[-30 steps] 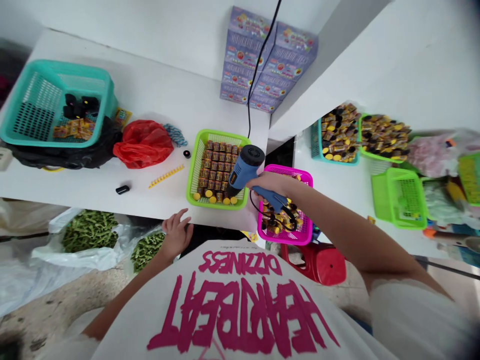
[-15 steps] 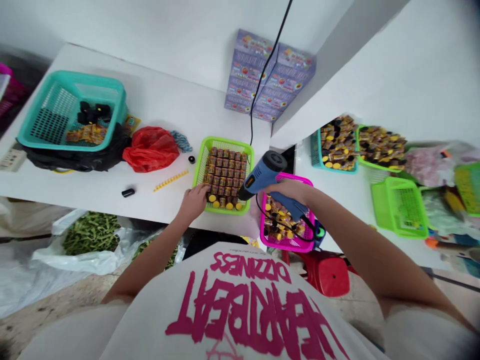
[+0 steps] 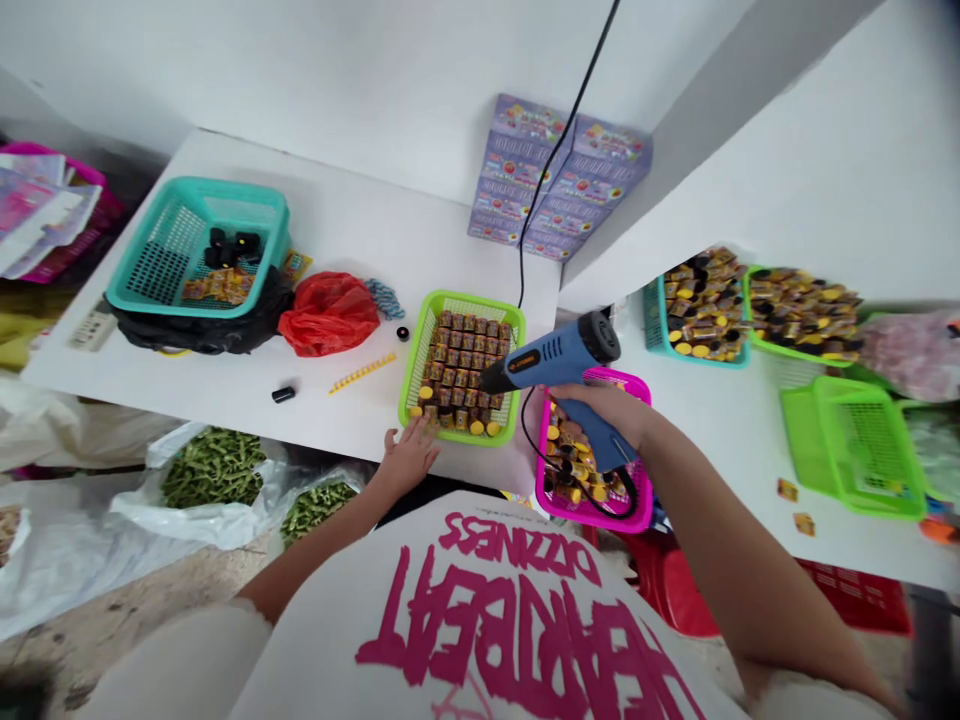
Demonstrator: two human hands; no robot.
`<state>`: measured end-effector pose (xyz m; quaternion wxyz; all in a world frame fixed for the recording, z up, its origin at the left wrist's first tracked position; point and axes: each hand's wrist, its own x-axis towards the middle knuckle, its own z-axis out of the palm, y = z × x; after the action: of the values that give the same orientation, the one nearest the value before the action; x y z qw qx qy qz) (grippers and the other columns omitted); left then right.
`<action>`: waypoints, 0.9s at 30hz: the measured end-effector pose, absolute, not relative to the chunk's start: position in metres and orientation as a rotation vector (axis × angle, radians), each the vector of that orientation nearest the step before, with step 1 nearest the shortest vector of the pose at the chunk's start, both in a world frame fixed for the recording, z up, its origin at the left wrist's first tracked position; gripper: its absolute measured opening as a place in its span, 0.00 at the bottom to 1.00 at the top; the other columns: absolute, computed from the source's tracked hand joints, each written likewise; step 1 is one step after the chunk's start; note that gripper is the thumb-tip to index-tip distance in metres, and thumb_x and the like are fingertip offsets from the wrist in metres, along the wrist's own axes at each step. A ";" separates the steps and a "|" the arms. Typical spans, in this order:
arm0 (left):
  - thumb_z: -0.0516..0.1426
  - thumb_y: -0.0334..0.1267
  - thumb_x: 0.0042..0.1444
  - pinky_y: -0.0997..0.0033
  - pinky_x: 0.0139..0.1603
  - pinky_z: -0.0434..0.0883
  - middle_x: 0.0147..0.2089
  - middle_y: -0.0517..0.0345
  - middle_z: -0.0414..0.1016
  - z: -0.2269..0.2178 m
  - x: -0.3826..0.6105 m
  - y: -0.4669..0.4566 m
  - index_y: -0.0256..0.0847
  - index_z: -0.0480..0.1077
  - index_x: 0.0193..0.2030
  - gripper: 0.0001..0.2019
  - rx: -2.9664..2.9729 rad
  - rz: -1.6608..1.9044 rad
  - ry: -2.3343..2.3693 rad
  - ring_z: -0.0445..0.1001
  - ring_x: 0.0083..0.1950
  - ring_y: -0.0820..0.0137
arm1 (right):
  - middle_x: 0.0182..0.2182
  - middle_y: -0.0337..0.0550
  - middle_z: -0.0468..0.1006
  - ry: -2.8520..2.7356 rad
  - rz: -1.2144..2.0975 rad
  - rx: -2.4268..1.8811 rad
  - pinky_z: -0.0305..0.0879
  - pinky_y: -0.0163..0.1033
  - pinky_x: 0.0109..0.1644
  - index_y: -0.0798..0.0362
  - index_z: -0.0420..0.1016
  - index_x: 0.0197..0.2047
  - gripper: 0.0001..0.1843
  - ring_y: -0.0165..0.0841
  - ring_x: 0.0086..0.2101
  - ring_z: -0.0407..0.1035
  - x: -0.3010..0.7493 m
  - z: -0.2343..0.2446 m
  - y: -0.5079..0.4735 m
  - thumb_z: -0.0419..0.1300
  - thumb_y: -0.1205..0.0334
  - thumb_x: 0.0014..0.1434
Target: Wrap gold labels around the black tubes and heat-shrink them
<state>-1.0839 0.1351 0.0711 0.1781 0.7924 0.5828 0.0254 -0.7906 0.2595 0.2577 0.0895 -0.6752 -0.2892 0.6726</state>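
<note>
My right hand [image 3: 604, 408] is wrapped round the handle of a blue heat gun [image 3: 551, 358]. Its dark nozzle points left, just over the small jars [image 3: 465, 350] with shiny wrapping that stand in rows in a lime green basket [image 3: 517, 400]. A few jars along the near side show yellow ends. My left hand [image 3: 411, 455] lies at the basket's near left corner, fingers spread, with the fingertips by the rim and the nearest jars. Whether they touch a jar, I cannot tell. Beneath the heat gun stands a pink basket [image 3: 643, 500] of loose yellow-and-black jars.
Left on the table lie a red plastic bag [image 3: 330, 312], a yellow strip [image 3: 363, 374], a black cap [image 3: 283, 394] and a teal basket [image 3: 124, 290]. Purple boxes [image 3: 555, 180] are stacked against the wall. A black cable [image 3: 559, 150] hangs down behind the green basket. More filled baskets stand right.
My left hand has moved from the basket's left side to its near corner, fingers now spread. The heat gun has tipped closer to level, its nozzle further over the jars. The view has shifted.
</note>
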 end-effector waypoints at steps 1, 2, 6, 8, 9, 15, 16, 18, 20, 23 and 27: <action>0.45 0.42 0.70 0.44 0.62 0.56 0.71 0.45 0.61 0.076 -1.091 0.128 0.46 0.64 0.66 0.21 2.238 0.086 1.668 0.59 0.70 0.54 | 0.17 0.37 0.69 -0.893 2.030 -1.967 0.61 0.34 0.18 0.52 0.67 0.30 0.12 0.29 0.16 0.63 -0.800 0.256 0.263 0.64 0.55 0.55; 0.44 0.42 0.70 0.44 0.62 0.56 0.71 0.46 0.61 0.080 -1.099 0.123 0.47 0.64 0.66 0.21 2.232 0.101 1.691 0.59 0.70 0.55 | 0.17 0.37 0.69 -0.931 2.050 -1.940 0.61 0.34 0.19 0.53 0.66 0.30 0.12 0.29 0.16 0.63 -0.810 0.252 0.268 0.64 0.57 0.55; 0.45 0.43 0.69 0.48 0.61 0.56 0.70 0.43 0.62 0.087 -1.127 0.106 0.44 0.63 0.66 0.21 2.158 0.233 1.879 0.62 0.66 0.55 | 0.18 0.38 0.69 -1.082 2.094 -1.889 0.62 0.35 0.19 0.54 0.68 0.29 0.10 0.29 0.17 0.64 -0.850 0.230 0.287 0.63 0.59 0.55; 0.48 0.43 0.68 0.48 0.60 0.58 0.68 0.41 0.63 0.085 -1.139 0.099 0.43 0.65 0.62 0.19 2.085 0.420 2.007 0.64 0.64 0.53 | 0.17 0.37 0.69 -1.160 2.092 -1.871 0.62 0.35 0.19 0.54 0.69 0.30 0.09 0.30 0.17 0.64 -0.865 0.219 0.295 0.63 0.59 0.55; 0.50 0.44 0.67 0.48 0.59 0.59 0.67 0.41 0.64 0.083 -1.145 0.096 0.43 0.65 0.60 0.17 2.038 0.543 2.065 0.65 0.63 0.53 | 0.17 0.37 0.69 -1.191 2.088 -1.869 0.62 0.36 0.19 0.53 0.69 0.30 0.09 0.30 0.17 0.64 -0.871 0.214 0.298 0.64 0.59 0.54; 0.55 0.43 0.63 0.42 0.61 0.59 0.62 0.35 0.60 0.079 -1.178 0.097 0.40 0.55 0.58 0.21 1.814 0.964 2.333 0.62 0.65 0.51 | 0.16 0.37 0.70 -1.316 2.062 -1.917 0.62 0.35 0.20 0.53 0.70 0.30 0.08 0.31 0.17 0.65 -0.880 0.210 0.302 0.64 0.59 0.52; 0.56 0.43 0.62 0.41 0.61 0.58 0.62 0.35 0.59 0.080 -1.184 0.101 0.40 0.54 0.58 0.21 1.796 0.981 2.354 0.61 0.65 0.51 | 0.15 0.37 0.70 -1.330 2.050 -1.930 0.62 0.35 0.20 0.53 0.69 0.29 0.09 0.31 0.17 0.65 -0.877 0.212 0.299 0.64 0.59 0.52; 0.55 0.43 0.62 0.40 0.62 0.58 0.62 0.34 0.57 0.084 -1.191 0.113 0.38 0.53 0.57 0.22 1.783 0.986 2.362 0.59 0.66 0.50 | 0.15 0.38 0.70 -1.347 2.017 -1.971 0.62 0.36 0.20 0.53 0.69 0.27 0.10 0.31 0.16 0.64 -0.867 0.217 0.293 0.64 0.58 0.52; 0.54 0.42 0.62 0.40 0.63 0.58 0.63 0.31 0.55 0.088 -1.191 0.131 0.36 0.53 0.59 0.22 1.802 0.942 2.327 0.57 0.67 0.49 | 0.15 0.39 0.70 -1.345 1.983 -2.021 0.63 0.36 0.20 0.53 0.69 0.26 0.11 0.31 0.17 0.65 -0.853 0.223 0.285 0.64 0.57 0.52; 0.51 0.38 0.64 0.44 0.63 0.60 0.62 0.34 0.61 0.086 -1.169 0.165 0.36 0.58 0.60 0.19 1.911 0.763 2.137 0.61 0.66 0.52 | 0.16 0.38 0.71 -1.307 1.911 -2.083 0.63 0.36 0.20 0.53 0.68 0.27 0.12 0.31 0.17 0.65 -0.825 0.233 0.267 0.64 0.55 0.54; 0.50 0.32 0.63 0.60 0.58 0.68 0.58 0.51 0.73 0.069 -1.102 0.211 0.45 0.69 0.56 0.16 2.112 0.430 1.691 0.70 0.60 0.63 | 0.15 0.36 0.70 -1.104 1.743 -2.127 0.63 0.35 0.20 0.51 0.67 0.29 0.14 0.30 0.16 0.65 -0.789 0.250 0.244 0.63 0.51 0.54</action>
<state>-1.1021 0.2107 0.0686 0.1996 0.7554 0.6048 0.1539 -0.7886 0.2436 0.2504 0.0891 -0.7149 -0.3712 0.5858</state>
